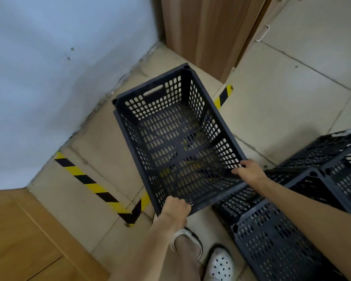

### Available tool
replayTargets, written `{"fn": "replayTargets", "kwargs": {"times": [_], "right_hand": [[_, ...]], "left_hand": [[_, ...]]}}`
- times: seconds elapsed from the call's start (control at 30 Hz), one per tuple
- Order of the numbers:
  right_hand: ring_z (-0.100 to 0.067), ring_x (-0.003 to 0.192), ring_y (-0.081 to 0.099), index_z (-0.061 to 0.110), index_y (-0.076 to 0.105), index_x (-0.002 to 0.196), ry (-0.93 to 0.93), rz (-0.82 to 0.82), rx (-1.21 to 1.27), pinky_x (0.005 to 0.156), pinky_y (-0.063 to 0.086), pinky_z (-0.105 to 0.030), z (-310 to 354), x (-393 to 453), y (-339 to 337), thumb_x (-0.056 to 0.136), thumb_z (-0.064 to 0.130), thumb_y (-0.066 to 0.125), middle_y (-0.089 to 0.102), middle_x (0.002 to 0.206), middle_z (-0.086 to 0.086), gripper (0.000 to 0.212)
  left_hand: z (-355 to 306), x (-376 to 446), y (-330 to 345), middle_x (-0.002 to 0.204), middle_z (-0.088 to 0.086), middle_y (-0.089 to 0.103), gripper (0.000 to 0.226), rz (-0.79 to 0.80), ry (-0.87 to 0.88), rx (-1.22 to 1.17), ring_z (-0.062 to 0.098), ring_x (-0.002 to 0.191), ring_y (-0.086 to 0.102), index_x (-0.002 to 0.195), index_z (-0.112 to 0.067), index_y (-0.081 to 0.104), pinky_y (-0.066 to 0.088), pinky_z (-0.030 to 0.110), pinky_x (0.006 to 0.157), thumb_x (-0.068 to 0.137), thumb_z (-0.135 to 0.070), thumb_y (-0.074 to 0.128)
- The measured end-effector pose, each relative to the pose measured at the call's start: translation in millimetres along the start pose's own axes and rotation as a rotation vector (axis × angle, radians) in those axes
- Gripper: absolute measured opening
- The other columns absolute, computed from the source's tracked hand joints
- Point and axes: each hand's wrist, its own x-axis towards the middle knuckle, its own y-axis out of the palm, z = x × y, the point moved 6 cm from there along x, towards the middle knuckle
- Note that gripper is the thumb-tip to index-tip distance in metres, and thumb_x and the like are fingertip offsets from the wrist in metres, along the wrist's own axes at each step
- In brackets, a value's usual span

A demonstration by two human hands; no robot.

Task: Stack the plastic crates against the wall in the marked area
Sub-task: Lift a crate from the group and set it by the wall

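Both hands hold 1 black crate (176, 138) by its near rim: the left hand (175, 207) curls its fingers over the near left corner, and the right hand (249, 171) grips the near right corner with fingers hooked over the edge. It sits above the tiled floor (282, 94), over the zone outlined by yellow-and-black tape (89, 182), and whether its base touches the tiles cannot be told.

To the right, touching or just beside the held crate's near right corner, lie other black crates (292, 230) in a loose pile. A pale blue wall (49, 78) bounds the zone on the left, a wooden panel (203, 33) stands beyond its far end, and a wooden surface (18, 240) fills the lower left. White perforated shoes (220, 264) show below the hands.

Its walls and floor are a perforated grid of small slots, with a cut-out handle slot (153, 90) in the far short wall. It stands open side up, tilted slightly. Its long axis runs from the hands away toward the wooden panel, roughly parallel to the wall.
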Motion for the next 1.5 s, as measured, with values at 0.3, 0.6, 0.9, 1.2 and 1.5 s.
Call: {"fn": "replayTargets", "kwargs": {"times": [0.3,0.6,0.9,1.2,1.5], "right_hand": [[-0.034,0.127,0.046,0.001,0.049,0.136,0.005,-0.03,-0.073,0.108,0.037,-0.043,15.3,-1.7,0.9,0.09,0.027,0.062,0.04,0.144,-0.013,0.055],[-0.036,0.125,0.046,0.004,0.048,0.136,-0.041,-0.052,-0.1,0.105,0.039,-0.042,65.9,7.5,4.2,0.09,0.027,0.061,0.043,0.141,-0.013,0.054],[-0.036,0.145,0.017,0.021,0.033,0.15,-0.212,-0.012,-0.042,0.117,0.019,-0.047,175.2,33.9,27.1,0.079,0.038,0.068,0.016,0.162,-0.003,0.081],[-0.037,0.145,0.02,0.013,-0.009,0.155,0.147,-0.181,0.644,0.115,0.026,-0.044,182.5,4.3,98.4,0.092,0.022,0.054,-0.007,0.162,-0.013,0.09],[-0.024,0.146,0.021,0.027,-0.001,0.156,-0.097,0.09,0.957,0.119,0.016,-0.047,231.3,40.1,56.2,0.077,0.024,0.065,0.014,0.162,0.003,0.103]], "left_hand": [[17.6,4.9,-7.7,0.116,0.009,0.062,0.031,0.007,0.005,-0.037,0.031,0.106,0.061,0.121,-0.016,0.058,0.039,0.038,0.078,0.094,-0.032,0.056],[59.5,9.4,-12.5,0.118,0.01,0.06,0.028,-0.014,-0.013,-0.037,0.03,0.106,0.06,0.123,-0.015,0.055,0.041,0.038,0.08,0.097,-0.022,0.049],[139.9,12.9,-33.2,0.124,0.011,0.058,0.027,-0.114,-0.167,-0.141,0.03,0.116,0.055,0.125,-0.013,0.054,0.044,0.038,0.086,0.099,-0.016,0.048],[152.2,13.1,-40.1,0.121,0.009,0.06,0.027,-0.169,-0.176,-0.152,0.028,0.112,0.059,0.125,-0.013,0.055,0.046,0.037,0.083,0.099,-0.016,0.048],[194.5,31.9,-96.6,0.118,0.006,0.064,0.026,-0.269,-0.291,-0.165,0.028,0.111,0.062,0.12,-0.014,0.062,0.049,0.036,0.08,0.096,-0.014,0.052]]}}
